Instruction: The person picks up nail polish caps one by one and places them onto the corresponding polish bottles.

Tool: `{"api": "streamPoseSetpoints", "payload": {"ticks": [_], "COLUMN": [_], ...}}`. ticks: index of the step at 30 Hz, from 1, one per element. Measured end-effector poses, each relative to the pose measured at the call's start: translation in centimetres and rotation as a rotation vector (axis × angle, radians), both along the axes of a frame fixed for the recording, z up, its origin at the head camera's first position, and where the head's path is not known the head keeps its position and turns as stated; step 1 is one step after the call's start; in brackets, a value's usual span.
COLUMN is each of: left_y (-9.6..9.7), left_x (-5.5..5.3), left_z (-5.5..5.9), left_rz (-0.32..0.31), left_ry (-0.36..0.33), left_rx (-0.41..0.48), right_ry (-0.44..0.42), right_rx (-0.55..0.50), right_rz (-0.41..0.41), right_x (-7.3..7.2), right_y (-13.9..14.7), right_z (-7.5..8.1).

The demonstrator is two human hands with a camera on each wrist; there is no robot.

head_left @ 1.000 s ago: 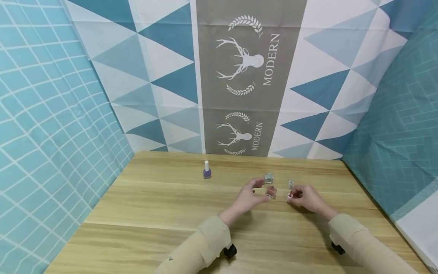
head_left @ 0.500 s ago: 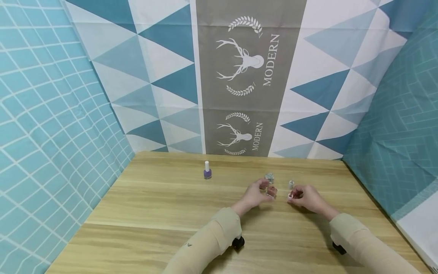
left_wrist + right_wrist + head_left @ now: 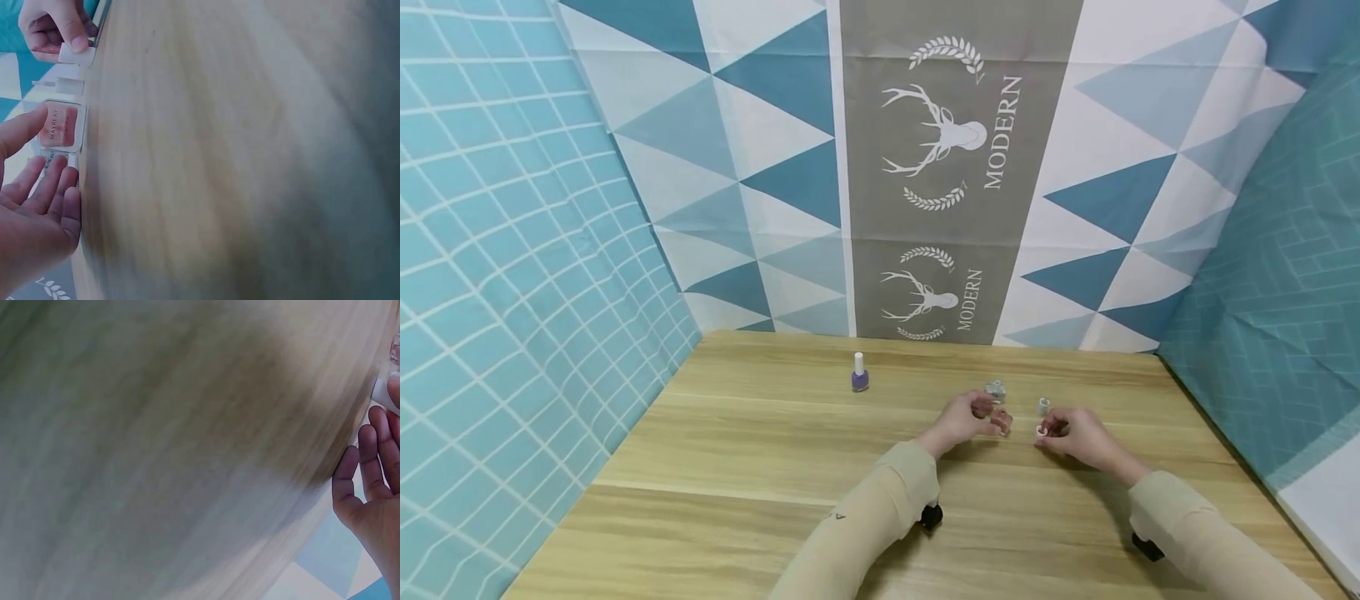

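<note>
In the head view a small square bottle of pink nail polish (image 3: 1002, 419) stands uncapped on the wooden table. My left hand (image 3: 961, 422) is around its left side, thumb in front and fingers curved behind, with the thumb tip right at the bottle in the left wrist view. My right hand (image 3: 1078, 437) pinches a white nail polish cap (image 3: 1041, 433) upside down at the table. Something reddish, like a brush, shows beside that cap in the left wrist view. Behind stand a silver-grey nail polish bottle (image 3: 996, 391) and its pale cap (image 3: 69, 86), turned over with a thin stem pointing up.
Farther left stands a purple nail polish bottle (image 3: 860, 375) with a white cap on. The wooden table (image 3: 737, 450) ends at a patterned cloth (image 3: 790, 167) at the back. Teal cloth (image 3: 1262, 333) lines the right edge, and blue checked cloth (image 3: 535, 250) the left.
My left hand has moved right, its thumb and fingers coming closer about the pink polish bottle. The right hand stays at the white cap. The head view has shifted slightly.
</note>
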State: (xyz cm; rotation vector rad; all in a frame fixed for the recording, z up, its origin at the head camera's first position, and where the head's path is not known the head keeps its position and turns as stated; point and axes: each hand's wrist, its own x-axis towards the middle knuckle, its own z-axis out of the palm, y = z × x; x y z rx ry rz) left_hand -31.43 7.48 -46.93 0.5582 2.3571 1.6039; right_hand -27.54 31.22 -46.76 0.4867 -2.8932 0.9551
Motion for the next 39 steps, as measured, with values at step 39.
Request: {"api": "streamPoseSetpoints", "payload": {"ticks": [39], "left_y": [-0.6], "left_x": [0.4], "left_z": [1.2], "left_rz": [0.036], "left_ry": [0.137], "left_rx": [-0.038], "right_ry": [0.111], "right_rx": [0.023], "right_rz": [-0.032], "right_x": [0.7], "right_y": [-1.0], "right_z": [4.1]}}
